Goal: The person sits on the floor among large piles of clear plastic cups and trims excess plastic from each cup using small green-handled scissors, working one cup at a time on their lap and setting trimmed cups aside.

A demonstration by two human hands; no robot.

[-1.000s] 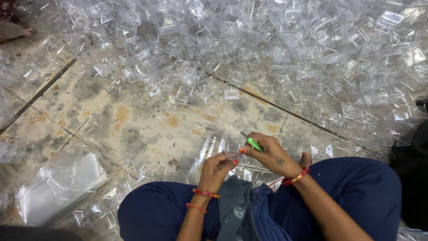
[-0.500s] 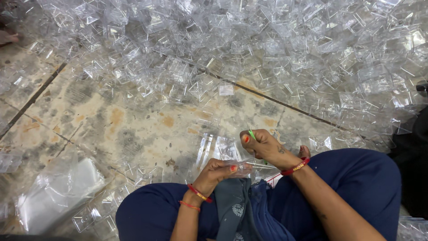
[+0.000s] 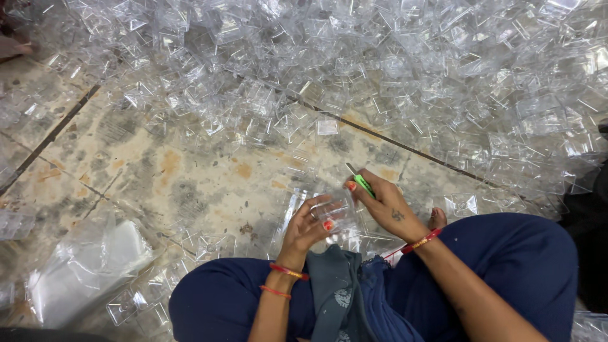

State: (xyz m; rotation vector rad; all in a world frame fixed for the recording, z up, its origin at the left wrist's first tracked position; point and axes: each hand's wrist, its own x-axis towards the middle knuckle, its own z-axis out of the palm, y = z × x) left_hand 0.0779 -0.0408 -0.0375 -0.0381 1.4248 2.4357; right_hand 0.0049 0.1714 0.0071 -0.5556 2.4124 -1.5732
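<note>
- Left hand (image 3: 310,227) grasps a small clear plastic box (image 3: 334,212), seemingly empty.
- Right hand (image 3: 386,206) grips a green-handled cutter (image 3: 361,182) beside it.
- Heap of clear boxes (image 3: 411,69) covers the stone floor (image 3: 190,171).

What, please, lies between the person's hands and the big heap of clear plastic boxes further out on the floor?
In the head view, a mostly bare stretch of stained stone floor separates the hands from the heap of clear plastic boxes; only a few stray boxes lie there.

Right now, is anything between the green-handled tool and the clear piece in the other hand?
Nothing visible. The left hand holds the clear plastic piece, and the right hand holds the green-handled tool just above it.
</note>
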